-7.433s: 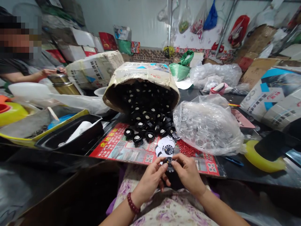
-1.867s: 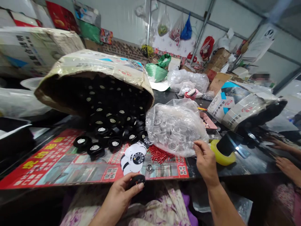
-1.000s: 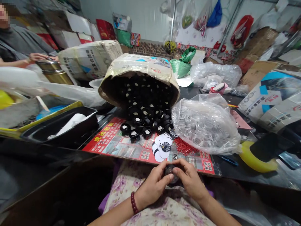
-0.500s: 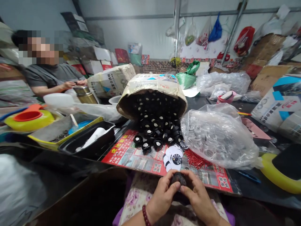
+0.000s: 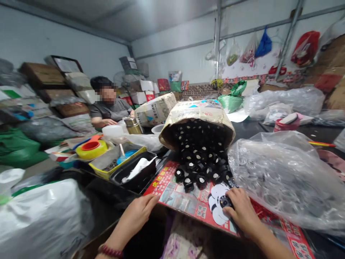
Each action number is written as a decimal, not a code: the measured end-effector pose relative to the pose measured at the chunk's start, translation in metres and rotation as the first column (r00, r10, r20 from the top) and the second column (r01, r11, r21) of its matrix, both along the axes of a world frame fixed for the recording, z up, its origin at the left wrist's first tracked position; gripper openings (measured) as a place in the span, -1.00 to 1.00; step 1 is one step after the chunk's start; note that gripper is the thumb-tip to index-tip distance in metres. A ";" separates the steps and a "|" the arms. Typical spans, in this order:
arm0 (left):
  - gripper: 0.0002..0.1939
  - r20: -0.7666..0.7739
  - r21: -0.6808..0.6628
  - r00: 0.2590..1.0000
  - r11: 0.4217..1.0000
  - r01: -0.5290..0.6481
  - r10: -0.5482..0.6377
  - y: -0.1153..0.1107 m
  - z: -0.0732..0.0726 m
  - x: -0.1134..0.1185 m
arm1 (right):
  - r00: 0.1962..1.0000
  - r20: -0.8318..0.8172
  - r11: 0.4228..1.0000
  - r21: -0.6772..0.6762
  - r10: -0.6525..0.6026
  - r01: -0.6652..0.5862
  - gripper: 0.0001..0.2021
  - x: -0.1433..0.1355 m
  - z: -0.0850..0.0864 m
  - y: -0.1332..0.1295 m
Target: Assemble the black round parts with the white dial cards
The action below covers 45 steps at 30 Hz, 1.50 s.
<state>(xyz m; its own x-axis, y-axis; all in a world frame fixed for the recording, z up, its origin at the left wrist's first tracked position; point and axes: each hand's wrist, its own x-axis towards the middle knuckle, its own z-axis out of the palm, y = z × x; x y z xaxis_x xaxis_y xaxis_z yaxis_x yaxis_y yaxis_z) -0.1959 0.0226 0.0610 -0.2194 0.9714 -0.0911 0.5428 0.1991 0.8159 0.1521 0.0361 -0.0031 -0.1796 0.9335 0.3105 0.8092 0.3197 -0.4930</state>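
My left hand is by the front edge of the red printed board, palm down. Its fingers are stretched out, and nothing shows in them. My right hand rests at a fanned pile of white paper discs. Thumb and fingertips close around a black dial disc with printed markings on top of the pile. Behind, several black round knobs with pale spots on them spill from a tipped carton onto the board.
A clear bag of transparent rings lies right, over red small parts. To the left are a black tray, yellow-rimmed tray, tape roll and white sack. A co-worker sits behind a metal flask.
Both hands were together around a dark round piece; they have parted, the left to the board's left edge, the right onto the discs. That piece is out of sight. The view has swung left.
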 end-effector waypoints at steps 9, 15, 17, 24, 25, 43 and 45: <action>-0.67 0.194 -0.066 0.979 0.997 -0.048 0.060 0.110 -0.029 0.060 | 0.959 -0.280 0.996 -0.093 -0.033 0.007 -0.84 -0.002 0.021 -0.015; -0.70 0.424 0.059 0.905 0.996 -0.061 0.030 0.087 -0.039 0.064 | 0.957 -0.285 0.999 0.028 0.048 -0.042 -0.83 0.025 0.005 -0.057; -0.69 0.480 0.082 0.877 0.997 -0.006 -0.034 0.066 -0.036 0.071 | 0.950 -0.311 0.999 -0.030 0.033 -0.044 -0.77 0.025 0.010 -0.061; -0.48 0.622 0.042 0.739 0.953 0.300 -0.260 -0.002 -0.024 0.124 | 0.611 -0.771 0.921 -0.351 -0.181 -0.170 -0.81 -0.021 0.060 -0.046; -0.46 0.636 0.027 0.718 0.939 0.344 -0.282 -0.008 -0.023 0.131 | 0.563 -0.803 0.908 -0.366 -0.196 -0.205 -0.81 -0.027 0.060 -0.044; -0.51 0.754 -0.045 0.605 0.899 0.436 -0.256 -0.038 -0.031 0.172 | 0.696 -0.697 0.938 -0.331 -0.174 -0.097 -0.83 -0.034 0.035 -0.047; -0.56 0.770 -0.030 0.585 0.901 0.432 -0.255 -0.038 -0.032 0.172 | 0.642 -0.734 0.921 -0.373 -0.219 -0.112 -0.83 -0.035 0.034 -0.048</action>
